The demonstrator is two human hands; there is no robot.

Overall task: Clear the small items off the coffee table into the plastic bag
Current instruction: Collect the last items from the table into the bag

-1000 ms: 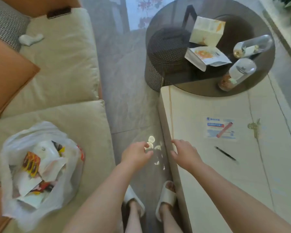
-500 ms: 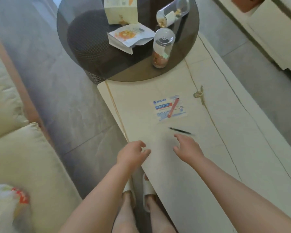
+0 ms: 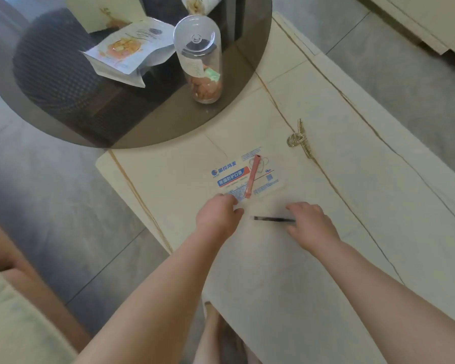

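A white and blue mask packet (image 3: 258, 179) lies flat on the cream coffee table (image 3: 339, 258), with a pink stick sachet (image 3: 253, 177) on top of it. My left hand (image 3: 218, 216) pinches the packet's near left corner between thumb and fingers. To its right a black pen (image 3: 271, 219) lies on the table. My right hand (image 3: 310, 222) curls over the pen's right end, thumb and fingers on either side. A gold hair clip (image 3: 298, 139) lies farther back. The plastic bag is out of view.
A round smoked-glass table (image 3: 147, 127) overlaps the far end and carries a clear jar (image 3: 199, 59), a snack pouch (image 3: 126, 51) and a box (image 3: 103, 11). The sofa cushion (image 3: 11, 324) is at lower left, across a strip of grey floor.
The view has swung right and forward, off the sofa and bag. Both hands have reached out over the table: the left to the packet's corner, the right onto the pen.
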